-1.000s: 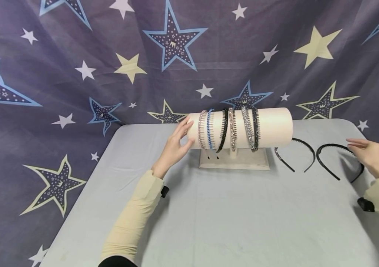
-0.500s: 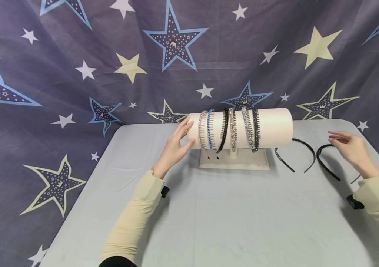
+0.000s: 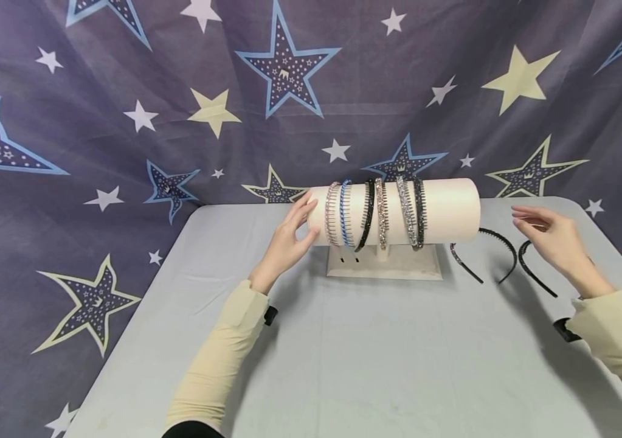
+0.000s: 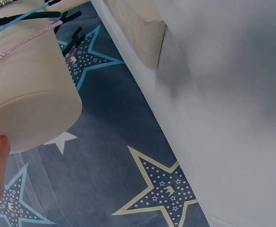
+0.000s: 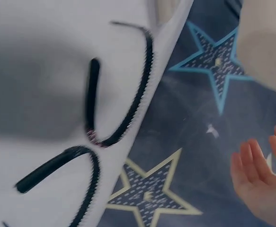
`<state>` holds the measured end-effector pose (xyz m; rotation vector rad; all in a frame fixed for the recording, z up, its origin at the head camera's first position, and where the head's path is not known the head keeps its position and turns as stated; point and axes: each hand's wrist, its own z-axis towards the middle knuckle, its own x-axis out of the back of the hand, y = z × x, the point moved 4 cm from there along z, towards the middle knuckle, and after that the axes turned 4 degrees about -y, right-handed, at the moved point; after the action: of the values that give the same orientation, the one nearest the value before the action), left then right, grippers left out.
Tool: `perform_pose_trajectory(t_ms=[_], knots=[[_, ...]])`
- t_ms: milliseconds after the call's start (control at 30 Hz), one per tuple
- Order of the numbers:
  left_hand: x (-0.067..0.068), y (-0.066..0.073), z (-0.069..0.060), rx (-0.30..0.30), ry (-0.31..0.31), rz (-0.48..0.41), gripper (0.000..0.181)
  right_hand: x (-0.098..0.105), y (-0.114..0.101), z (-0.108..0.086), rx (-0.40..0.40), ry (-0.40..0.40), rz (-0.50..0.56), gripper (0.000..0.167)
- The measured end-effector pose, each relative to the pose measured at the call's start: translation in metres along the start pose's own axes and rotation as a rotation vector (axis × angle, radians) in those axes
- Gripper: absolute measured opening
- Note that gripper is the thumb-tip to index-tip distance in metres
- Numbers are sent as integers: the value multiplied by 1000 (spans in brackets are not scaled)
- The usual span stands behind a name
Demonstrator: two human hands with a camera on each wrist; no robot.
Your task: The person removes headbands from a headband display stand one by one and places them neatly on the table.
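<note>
My left hand (image 3: 284,242) touched one end of the roll (image 3: 452,210)
Fingers lay relaxed, probably steadying it; my right hand (image 3: 558,244) hung empty, loosely curved, near two headbands (image 5: 142,90) on the desk (image 3: 398,353).

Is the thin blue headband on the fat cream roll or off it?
On: the thin blue headband sits over the fat cream cylinder, its strip crossing the front in the head view.
</note>
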<state>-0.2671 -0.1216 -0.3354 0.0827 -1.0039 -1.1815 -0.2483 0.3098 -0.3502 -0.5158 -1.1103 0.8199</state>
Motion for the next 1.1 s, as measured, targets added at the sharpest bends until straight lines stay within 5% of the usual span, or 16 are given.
perform_pose_trajectory(t_ms=[500,767,967,1100], knots=[[0,0,0,6,6,-14,49,-17,-62,-7,206,163,122,26],[2,11,2,15,9,-12,48,-27,-90,-10,335,166,118,27],[1,7,1,19,-2,-8,49,-39,-102,-10,361,153,61,31],[5,20,2,25,1,-15,47,-47,-109,-9,379,138,38,34]])
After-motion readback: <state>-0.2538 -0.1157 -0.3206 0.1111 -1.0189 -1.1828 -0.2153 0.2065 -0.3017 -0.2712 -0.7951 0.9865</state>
